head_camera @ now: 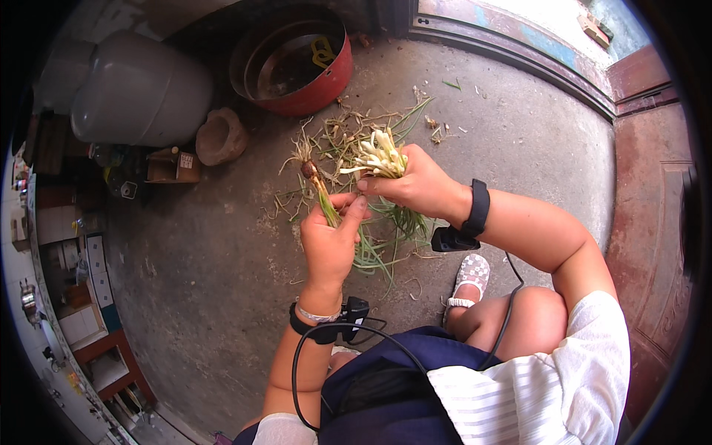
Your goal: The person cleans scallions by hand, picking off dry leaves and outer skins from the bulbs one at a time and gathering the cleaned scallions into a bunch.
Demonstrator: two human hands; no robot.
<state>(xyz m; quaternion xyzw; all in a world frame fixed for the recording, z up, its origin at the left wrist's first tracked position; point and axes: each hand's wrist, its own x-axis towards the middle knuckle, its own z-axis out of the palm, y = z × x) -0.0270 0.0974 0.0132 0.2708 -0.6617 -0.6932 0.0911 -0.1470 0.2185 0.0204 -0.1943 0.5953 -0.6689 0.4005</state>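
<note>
My left hand (332, 233) grips a green onion (312, 177) by its stalk. Its brown bulb and dry, hairy roots point up and away from me. To the right, my right hand (414, 183) is closed around a thick bunch of green onions (382, 154), whose pale white ends stick out at the top. Their green leaves hang below that hand, partly hidden by it. The thumb and fingertips of both hands nearly meet between the two; whether they pinch a thin strip there, I cannot tell. Root and leaf trimmings (347, 125) lie scattered on the floor beneath.
A red round tub (325, 89) stands at the far side, near a brown stone-like bowl (221, 136) and a large grey tank (144, 89). A small cardboard box (172, 166) sits beside the bowl. Black cables (356, 327) run from my wrist straps. A reddish door (639, 222) stands at right.
</note>
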